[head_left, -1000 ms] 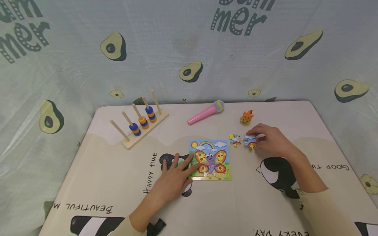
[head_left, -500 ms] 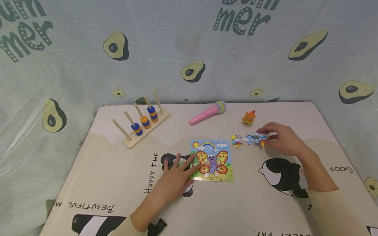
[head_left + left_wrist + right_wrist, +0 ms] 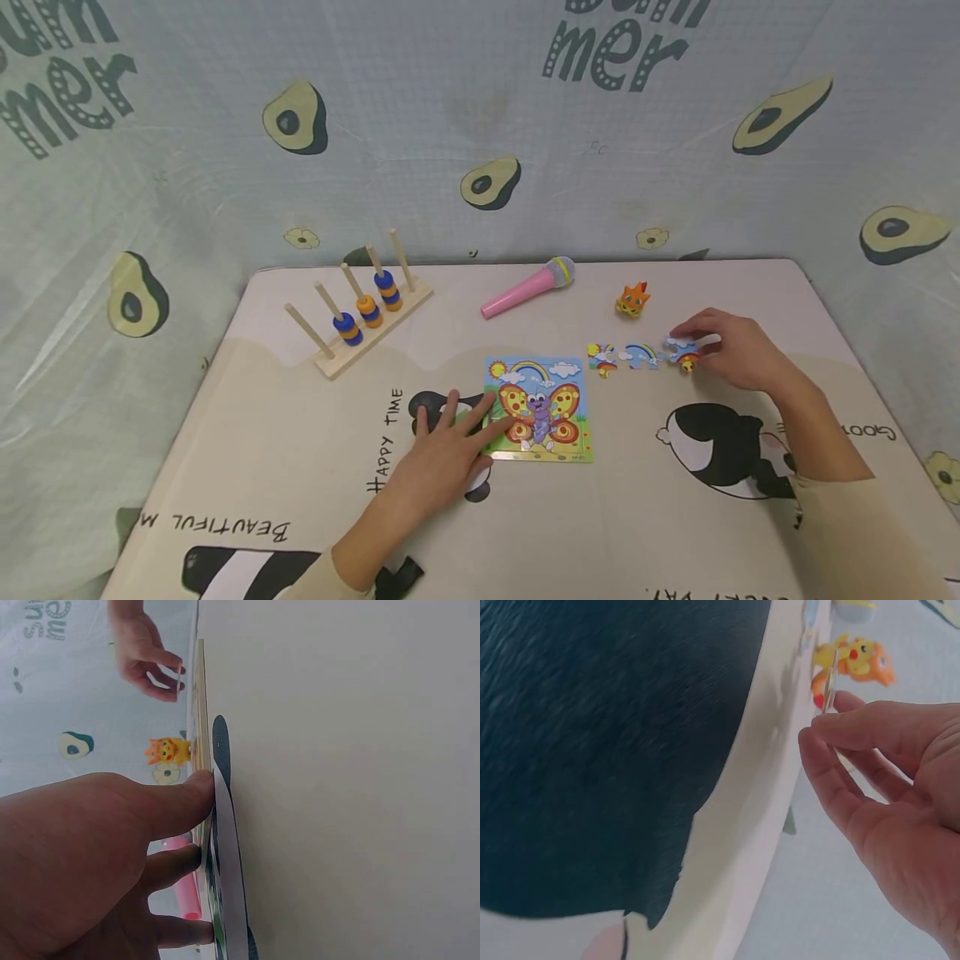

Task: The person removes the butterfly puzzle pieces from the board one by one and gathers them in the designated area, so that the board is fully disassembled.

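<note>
A square butterfly jigsaw puzzle (image 3: 551, 456) lies at the middle of the table. My left hand (image 3: 441, 457) rests at its left edge with spread, fairly straight fingers, their tips on the board. In the left wrist view the thumb (image 3: 180, 806) touches the board's thin side. To the right, my right hand (image 3: 738, 354) pinches a puzzle piece (image 3: 682, 354) by its right side, between thumb and fingers. The right wrist view shows this piece (image 3: 829, 686) edge-on. Just left of it lies a rainbow puzzle piece (image 3: 640, 356); farther left is a sun puzzle piece (image 3: 602, 357).
An orange and yellow toy figure (image 3: 632, 299) stands behind the pieces. A pink toy microphone (image 3: 525, 289) lies near the back edge. On the left is a wooden peg stand (image 3: 371, 333) with blue and orange rings. A printed curtain (image 3: 420, 100) hangs behind the table.
My right hand has moved right with its puzzle piece, drawing away from the rainbow piece, which now shows fully. The left hand has stayed on the board.
</note>
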`<state>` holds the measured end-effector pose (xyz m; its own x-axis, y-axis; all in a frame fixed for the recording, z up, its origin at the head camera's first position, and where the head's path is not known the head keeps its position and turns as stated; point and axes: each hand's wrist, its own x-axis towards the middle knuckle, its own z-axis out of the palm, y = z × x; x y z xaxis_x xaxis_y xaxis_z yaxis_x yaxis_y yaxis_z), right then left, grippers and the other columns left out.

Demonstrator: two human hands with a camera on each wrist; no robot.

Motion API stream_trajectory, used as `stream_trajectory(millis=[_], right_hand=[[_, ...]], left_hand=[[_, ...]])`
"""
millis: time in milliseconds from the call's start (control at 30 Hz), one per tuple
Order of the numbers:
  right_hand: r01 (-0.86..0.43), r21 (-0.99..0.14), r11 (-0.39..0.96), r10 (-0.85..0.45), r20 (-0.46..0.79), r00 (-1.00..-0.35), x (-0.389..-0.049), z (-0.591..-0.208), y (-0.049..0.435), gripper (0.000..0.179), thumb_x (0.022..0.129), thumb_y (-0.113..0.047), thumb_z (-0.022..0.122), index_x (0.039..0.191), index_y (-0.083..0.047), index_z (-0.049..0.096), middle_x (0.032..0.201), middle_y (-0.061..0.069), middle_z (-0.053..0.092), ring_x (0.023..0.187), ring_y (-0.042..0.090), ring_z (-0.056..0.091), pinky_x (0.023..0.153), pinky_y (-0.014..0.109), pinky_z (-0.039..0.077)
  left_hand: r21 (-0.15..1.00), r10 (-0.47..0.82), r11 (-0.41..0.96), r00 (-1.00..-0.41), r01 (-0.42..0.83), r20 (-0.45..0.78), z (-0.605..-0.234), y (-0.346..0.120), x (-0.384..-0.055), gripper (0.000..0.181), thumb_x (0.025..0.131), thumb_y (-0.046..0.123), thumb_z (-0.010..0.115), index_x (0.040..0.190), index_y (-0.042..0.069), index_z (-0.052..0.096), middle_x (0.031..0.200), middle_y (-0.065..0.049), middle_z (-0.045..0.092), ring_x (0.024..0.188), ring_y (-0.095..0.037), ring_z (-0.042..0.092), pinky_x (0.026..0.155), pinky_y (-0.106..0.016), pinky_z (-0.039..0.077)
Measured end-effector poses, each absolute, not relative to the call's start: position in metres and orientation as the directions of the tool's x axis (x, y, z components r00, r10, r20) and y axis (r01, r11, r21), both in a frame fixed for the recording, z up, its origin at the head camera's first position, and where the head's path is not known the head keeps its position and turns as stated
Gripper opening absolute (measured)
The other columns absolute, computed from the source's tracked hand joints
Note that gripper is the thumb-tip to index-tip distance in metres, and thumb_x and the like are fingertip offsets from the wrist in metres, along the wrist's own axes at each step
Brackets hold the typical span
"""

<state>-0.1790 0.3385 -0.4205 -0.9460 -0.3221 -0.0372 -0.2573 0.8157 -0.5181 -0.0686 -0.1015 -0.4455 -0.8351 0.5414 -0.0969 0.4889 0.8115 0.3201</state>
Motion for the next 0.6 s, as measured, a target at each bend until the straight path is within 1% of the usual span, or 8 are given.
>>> stream_trajectory(millis=[200,367,500,600], right_hand=[[-0.236,-0.525,0.818,-0.321,-0.074,-0.944,-0.1790,-0.4240,0.3395,0.043,0.081,0.014,0.064,0.123,0.004,0.070,0.123,0.022,0.067,0.111,0.039,0.068,0.094,0.056,0.057],[-0.231,-0.504,0.832,-0.317,-0.091,-0.944,-0.1782,-0.4248,0.3361,0.041,0.083,0.011,0.065,0.122,0.004,0.071,0.122,0.022,0.066,0.107,0.039,0.069,0.093,0.056,0.058],[-0.232,-0.478,0.847,-0.313,-0.097,-0.945,-0.1772,-0.4243,0.3331,0.039,0.083,0.009,0.067,0.121,0.003,0.072,0.121,0.021,0.066,0.101,0.037,0.070,0.090,0.054,0.059],[-0.229,-0.459,0.858,-0.306,-0.100,-0.947,-0.1763,-0.4239,0.3315,0.039,0.082,0.009,0.068,0.121,0.003,0.072,0.120,0.021,0.066,0.099,0.035,0.068,0.088,0.052,0.060]], left_hand=[[0.317,0.542,0.812,-0.835,0.490,-0.099,-0.4449,-0.1010,-0.0684,0.053,0.105,0.036,0.062,0.156,0.034,0.049,0.170,-0.004,0.034,0.151,-0.058,0.029,0.104,-0.086,0.030],[0.310,0.543,0.813,-0.834,0.493,-0.099,-0.4455,-0.1009,-0.0685,0.053,0.105,0.036,0.062,0.156,0.034,0.049,0.170,-0.005,0.034,0.151,-0.058,0.029,0.104,-0.086,0.030],[0.313,0.542,0.813,-0.835,0.491,-0.098,-0.4467,-0.1008,-0.0688,0.053,0.105,0.036,0.062,0.156,0.035,0.049,0.170,-0.004,0.034,0.151,-0.058,0.029,0.104,-0.086,0.029],[0.317,0.541,0.813,-0.835,0.489,-0.100,-0.4472,-0.1006,-0.0691,0.053,0.105,0.036,0.062,0.156,0.035,0.049,0.170,-0.004,0.034,0.151,-0.058,0.029,0.104,-0.086,0.029]])
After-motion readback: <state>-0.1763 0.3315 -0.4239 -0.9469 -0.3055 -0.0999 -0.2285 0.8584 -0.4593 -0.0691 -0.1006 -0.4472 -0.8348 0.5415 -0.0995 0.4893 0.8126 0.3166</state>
